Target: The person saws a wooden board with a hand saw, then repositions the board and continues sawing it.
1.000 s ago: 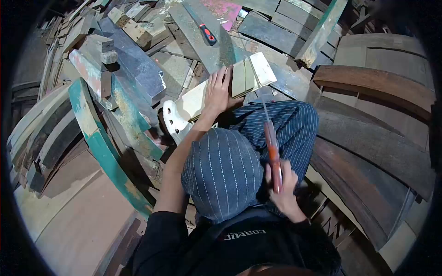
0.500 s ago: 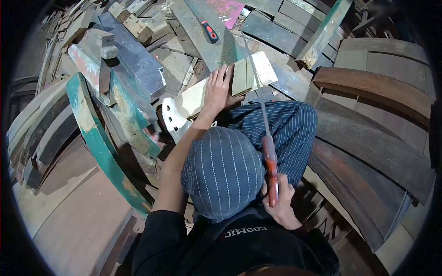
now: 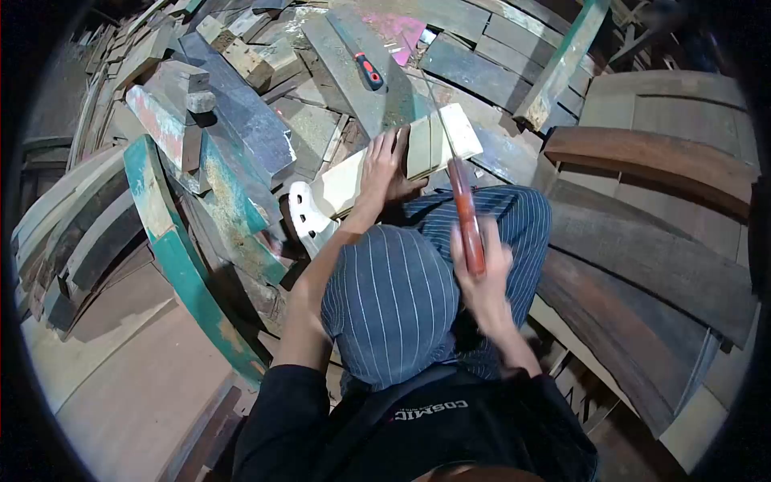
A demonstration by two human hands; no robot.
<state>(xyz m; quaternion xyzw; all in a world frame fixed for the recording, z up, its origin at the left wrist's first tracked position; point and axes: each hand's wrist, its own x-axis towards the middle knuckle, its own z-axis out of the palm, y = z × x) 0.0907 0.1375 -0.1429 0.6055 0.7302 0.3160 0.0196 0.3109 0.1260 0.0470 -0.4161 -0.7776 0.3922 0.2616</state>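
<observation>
A pale wooden board [image 3: 341,183] lies across in front of my knees, with a white clog [image 3: 307,210] against its left end. My left hand [image 3: 384,170] presses on the board, fingers wrapped over its far edge, beside a flat wooden piece [image 3: 421,148] on top. In my right hand [image 3: 484,269] is the red-brown handle of a saw [image 3: 465,213]. The thin blade runs up across the board near its right end. Blur softens the right fingers.
A red and black handled tool [image 3: 369,72] rests on a grey plank [image 3: 341,60] beyond the board. Green beams [image 3: 189,273] and stacked timber stand at the left. Curved brown planks [image 3: 642,157] lie at the right. A pink sheet [image 3: 401,34] is at the top.
My right hand has pushed the saw forward, away from my body, so its handle is now close to the board. The left hand stays on the board.
</observation>
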